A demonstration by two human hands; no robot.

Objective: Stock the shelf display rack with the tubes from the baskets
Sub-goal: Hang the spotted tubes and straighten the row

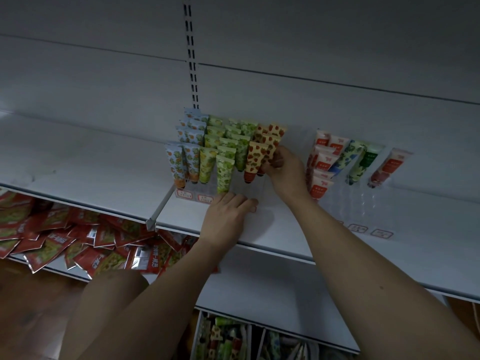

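We are looking down at a white metal shelf (pixel 91 162) carrying a clear plastic tiered display rack (pixel 249 189); the rack is holding rows of upright patterned tubes, orange-printed ones at the left, green ones in the middle, strawberry-printed ones towards the right; our right hand (pixel 281 165) is reaching in from the right, its grip pinching a cream strawberry-printed tube with a red cap (pixel 255 161), which is standing cap down in the rack's front right part; our left hand (pixel 228 213) is resting on the shelf at the rack's front edge, fingers relaxed and spread, just below a green grape-printed tube (pixel 224 174); a second clear rack (pixel 363 193) with red, blue and green tubes is sitting just to the right; below, red snack packets (pixel 65 237) are lying heaped on a lower shelf, and a white basket of mixed tubes (pixel 223 339) is showing at the bottom edge.
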